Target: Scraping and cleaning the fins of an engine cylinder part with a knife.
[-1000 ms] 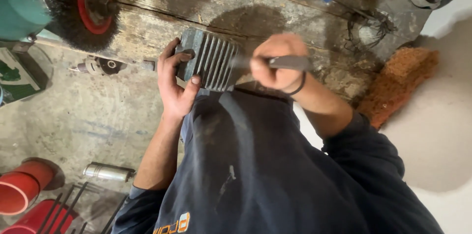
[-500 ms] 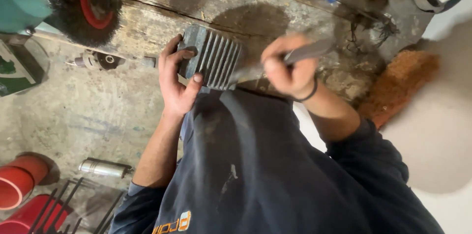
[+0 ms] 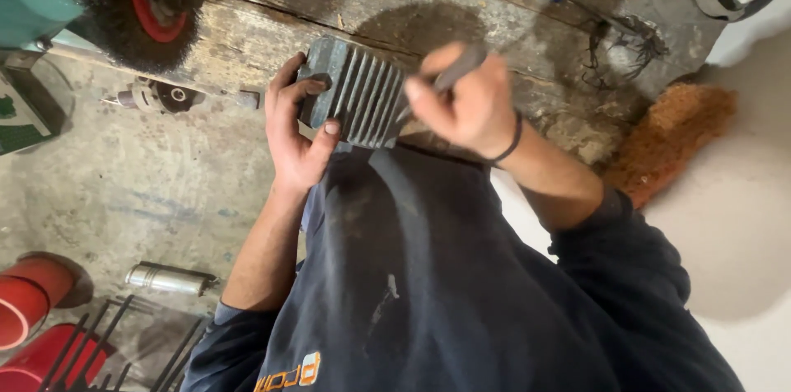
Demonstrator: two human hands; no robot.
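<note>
Now | finned metal block (image 3: 356,94) at the counter's (image 3: 272,38) near edge, propped against the person's body | left hand (image 3: 298,138) clenched round its left end | right hand (image 3: 468,100) gripping a slim grey tool (image 3: 449,77) against the fins | likely heavy, stiff, fin edges sharp; hold by the solid ends.

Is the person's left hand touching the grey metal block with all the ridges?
Touching. The head view shows the left hand wrapped around the grey ribbed metal block, thumb pressed on its near edge.

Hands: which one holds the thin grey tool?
The right hand grips the tool; the left hand only steadies the finned metal block.
</note>
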